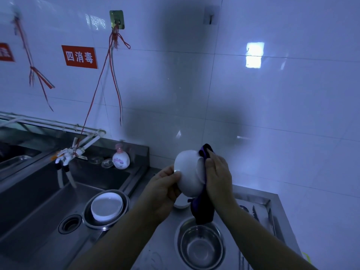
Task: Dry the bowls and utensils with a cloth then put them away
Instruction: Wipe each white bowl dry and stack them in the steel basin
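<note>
steel counter point(155, 248) holds an empty metal bowl point(201, 245); left hand point(162, 189) grips a white bowl point(188, 173), right hand point(219, 175) clutches a purple cloth point(202, 208) inside it.

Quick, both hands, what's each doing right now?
Left hand: grips the white bowl.
Right hand: presses the purple cloth against the bowl.

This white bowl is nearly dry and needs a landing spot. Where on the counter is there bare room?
Bare steel counter lies between the sink's right edge and the empty metal bowl. The strip behind it is crowded: another white dish sits under the held white bowl. The tray holds utensils. In the sink, only the floor left of the drain is free.
</note>
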Demonstrator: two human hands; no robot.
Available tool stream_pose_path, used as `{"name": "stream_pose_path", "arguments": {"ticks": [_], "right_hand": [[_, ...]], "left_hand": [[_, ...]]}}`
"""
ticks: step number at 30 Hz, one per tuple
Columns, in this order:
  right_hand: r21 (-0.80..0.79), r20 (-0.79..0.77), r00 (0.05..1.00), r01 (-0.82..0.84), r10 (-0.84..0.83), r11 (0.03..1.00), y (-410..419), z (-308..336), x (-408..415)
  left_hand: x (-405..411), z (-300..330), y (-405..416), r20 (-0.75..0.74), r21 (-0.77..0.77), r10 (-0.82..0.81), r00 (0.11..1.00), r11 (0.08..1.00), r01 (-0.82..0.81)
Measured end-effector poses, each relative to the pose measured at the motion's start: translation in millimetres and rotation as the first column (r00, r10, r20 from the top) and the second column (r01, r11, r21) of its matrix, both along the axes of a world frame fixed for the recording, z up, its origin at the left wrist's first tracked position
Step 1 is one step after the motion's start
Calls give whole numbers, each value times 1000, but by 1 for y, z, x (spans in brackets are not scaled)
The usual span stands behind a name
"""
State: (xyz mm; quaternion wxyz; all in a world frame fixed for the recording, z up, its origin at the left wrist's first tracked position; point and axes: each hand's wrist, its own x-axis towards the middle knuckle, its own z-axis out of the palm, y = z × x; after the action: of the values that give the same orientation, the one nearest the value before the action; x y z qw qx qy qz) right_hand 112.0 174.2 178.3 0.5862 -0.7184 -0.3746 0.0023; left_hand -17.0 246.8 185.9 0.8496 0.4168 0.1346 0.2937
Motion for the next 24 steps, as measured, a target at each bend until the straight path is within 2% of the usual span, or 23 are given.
{"name": "stream_pose_path", "arguments": {"ticks": [2,3,9,12,14,18,24], "right_hand": [[-23,246,969,45,-38,999,-1,-3,-3],[-17,322,946,55,-46,998,-1,-3,-4],[-3,578,816,-17,16,1000,-11,-10,-10],[-19,693,719,-59,55,998,-18,-17,-2],[-61,724,685,-55,83,997,-22,-18,6],[-95,732,679,37,45,995,-21,-6,17],[-30,692,720,-26,40,999,-15,2,-3]], "left_hand": [[0,1,0,-11,-31,4,1000,1000,-4],[0,1,0,-18,-45,8,1000,999,-9],[-1,11,11,7,-128,58,998,990,-56],[-3,15,18,4,-151,110,994,983,-108],[-5,16,20,-28,-143,117,993,982,-120],[-7,14,14,-114,-98,42,993,994,-53],[-3,16,10,-110,-146,48,993,987,-64]]}}
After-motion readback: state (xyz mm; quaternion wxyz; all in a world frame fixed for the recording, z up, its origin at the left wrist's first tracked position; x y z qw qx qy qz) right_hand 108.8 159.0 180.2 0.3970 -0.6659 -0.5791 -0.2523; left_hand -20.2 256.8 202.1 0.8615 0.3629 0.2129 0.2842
